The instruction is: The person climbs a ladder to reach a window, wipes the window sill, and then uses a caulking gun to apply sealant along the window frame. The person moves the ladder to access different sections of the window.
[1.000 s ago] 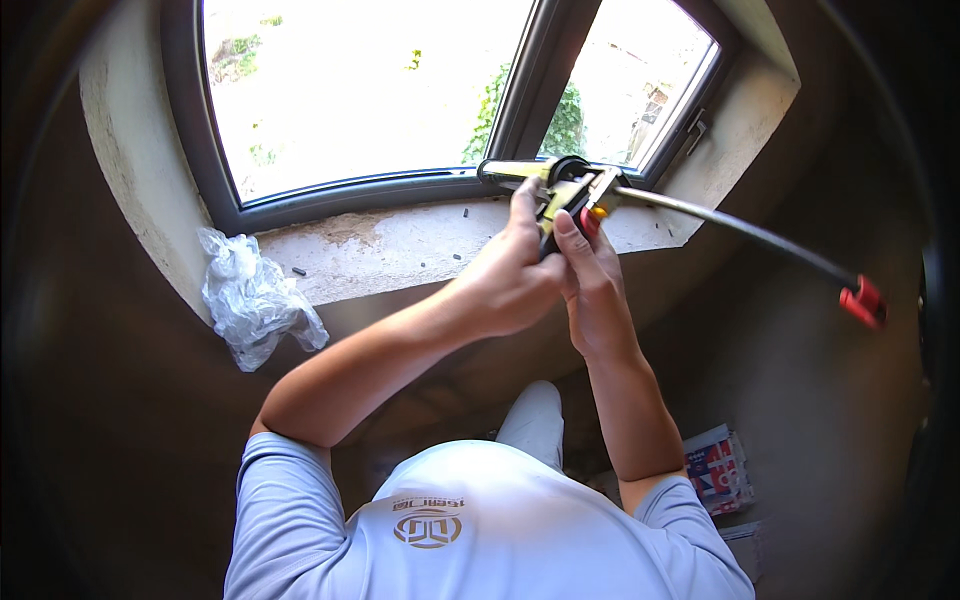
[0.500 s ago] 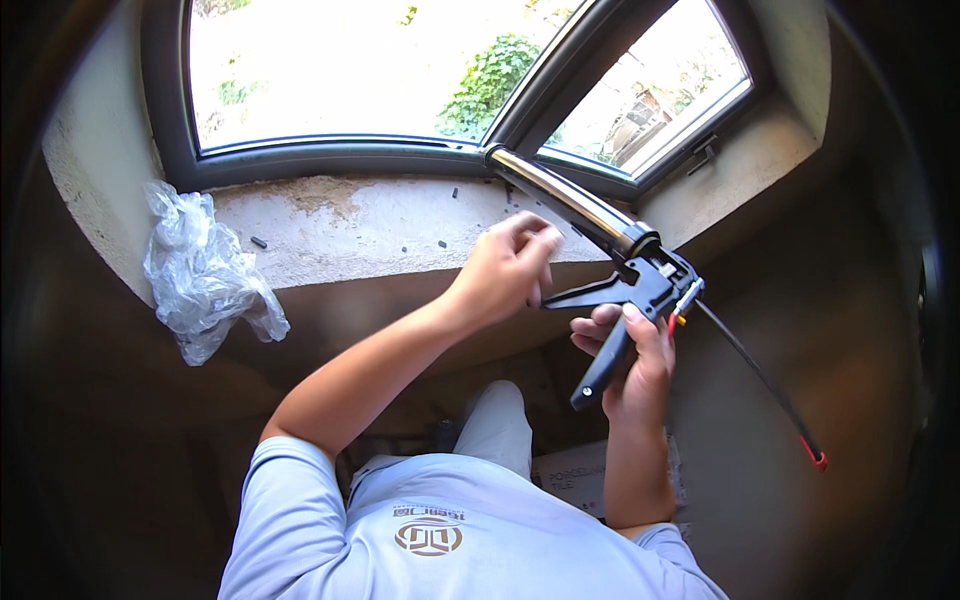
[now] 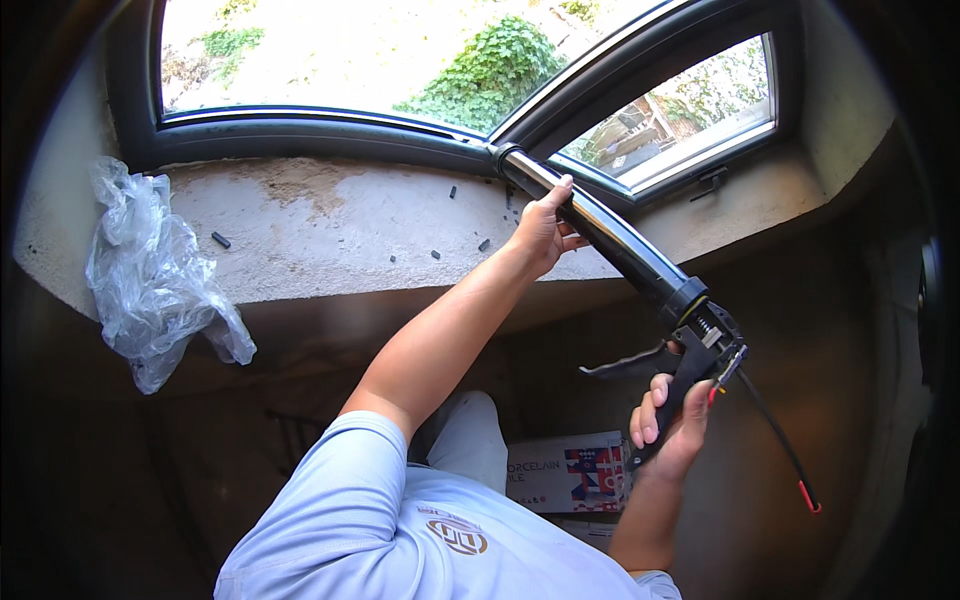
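Observation:
A caulking gun (image 3: 625, 243) with a shiny metal barrel slants across the view, its front end close to the dark window frame (image 3: 330, 137). My left hand (image 3: 545, 232) grips the barrel from the near side, thumb on top. Lower right, my right hand (image 3: 668, 428) is wrapped round the black handle, below the trigger lever, which points left. From the back of the gun a thin black rod (image 3: 775, 425) with a red tip hangs down to the right. What is inside the barrel is hidden.
A crumpled clear plastic bag (image 3: 160, 280) lies at the left, draping over the edge of the rough windowsill (image 3: 310, 255). Several small black bits, such as a dark stub (image 3: 221, 240), are scattered on the sill. A printed cardboard box (image 3: 545, 470) rests below, by my leg.
My left hand has moved from beside the trigger up onto the barrel and closed on it. The gun's rear and my right hand are lower and farther right; the view has shifted.

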### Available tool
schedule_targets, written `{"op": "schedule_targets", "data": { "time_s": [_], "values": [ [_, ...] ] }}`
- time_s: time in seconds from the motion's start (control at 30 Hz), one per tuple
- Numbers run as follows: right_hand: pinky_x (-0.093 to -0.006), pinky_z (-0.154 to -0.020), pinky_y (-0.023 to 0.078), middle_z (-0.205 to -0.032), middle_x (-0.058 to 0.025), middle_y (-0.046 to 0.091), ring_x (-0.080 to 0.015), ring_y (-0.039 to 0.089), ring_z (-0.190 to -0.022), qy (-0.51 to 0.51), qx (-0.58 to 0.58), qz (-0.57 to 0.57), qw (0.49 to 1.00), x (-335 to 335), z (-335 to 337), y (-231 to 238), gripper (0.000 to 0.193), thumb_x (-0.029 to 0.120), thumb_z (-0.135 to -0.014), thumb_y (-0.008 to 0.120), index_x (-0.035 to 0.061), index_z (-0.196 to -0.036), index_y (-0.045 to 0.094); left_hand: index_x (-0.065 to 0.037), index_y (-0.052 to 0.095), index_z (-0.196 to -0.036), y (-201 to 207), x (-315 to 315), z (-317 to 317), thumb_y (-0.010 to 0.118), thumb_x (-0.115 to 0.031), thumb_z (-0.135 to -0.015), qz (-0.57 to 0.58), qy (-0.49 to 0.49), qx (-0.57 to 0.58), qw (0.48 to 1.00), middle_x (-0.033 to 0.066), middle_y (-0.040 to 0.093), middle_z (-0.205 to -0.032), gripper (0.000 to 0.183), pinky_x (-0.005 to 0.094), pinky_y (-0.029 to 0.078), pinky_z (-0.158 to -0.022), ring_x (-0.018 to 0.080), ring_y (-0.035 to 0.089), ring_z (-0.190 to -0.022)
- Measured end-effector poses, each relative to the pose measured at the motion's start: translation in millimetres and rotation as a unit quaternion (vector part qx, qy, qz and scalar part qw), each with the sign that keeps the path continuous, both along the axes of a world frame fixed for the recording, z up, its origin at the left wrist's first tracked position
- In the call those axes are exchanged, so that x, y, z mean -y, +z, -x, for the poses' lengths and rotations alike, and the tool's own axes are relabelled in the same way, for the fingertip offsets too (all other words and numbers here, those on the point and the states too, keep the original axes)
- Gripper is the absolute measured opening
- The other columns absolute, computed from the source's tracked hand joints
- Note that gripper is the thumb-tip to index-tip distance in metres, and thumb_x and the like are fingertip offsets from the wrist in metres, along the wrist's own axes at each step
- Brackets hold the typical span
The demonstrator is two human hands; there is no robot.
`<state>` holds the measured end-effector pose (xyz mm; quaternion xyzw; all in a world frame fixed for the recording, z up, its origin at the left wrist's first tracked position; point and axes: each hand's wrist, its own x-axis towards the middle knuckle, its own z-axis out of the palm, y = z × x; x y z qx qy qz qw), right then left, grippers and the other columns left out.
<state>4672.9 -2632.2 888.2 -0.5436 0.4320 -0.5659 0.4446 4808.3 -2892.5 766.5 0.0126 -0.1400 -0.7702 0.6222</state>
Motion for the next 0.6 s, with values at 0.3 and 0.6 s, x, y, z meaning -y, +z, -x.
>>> {"op": "schedule_targets", "data": {
  "time_s": [0.3, 0.6],
  "values": [
    [-0.0297, -0.074, 0.050, -0.093, -0.0044, 0.067, -0.0133, 0.062, -0.083, -0.047, -0.488, 0.005, 0.871, 39, 63, 64, 0.040, 0.025, -0.091, 0.077, 0.0005, -0.119, 0.061, -0.007, 0.061, -0.114, 19, -2, -23, 0.068, -0.055, -0.093, -0.027, -0.012, 0.061, 0.998, 0.0070, 0.069, -0.097, 0.053, 0.0410, 0.058, -0.081, 0.0203, 0.070, -0.087],
    [-0.0463, -0.102, 0.049, -0.115, -0.0199, 0.065, -0.0307, 0.065, -0.113, 0.132, -0.375, -0.045, 0.917, 69, 24, 104, 0.058, 0.044, -0.101, 0.059, -0.0040, -0.133, 0.050, -0.008, 0.061, -0.119, 37, 19, -20, 0.072, -0.065, -0.086, -0.031, -0.019, 0.051, 0.998, 0.0065, 0.067, -0.106, 0.067, 0.0461, 0.055, -0.094, 0.0201, 0.067, -0.096]
  ]
}}
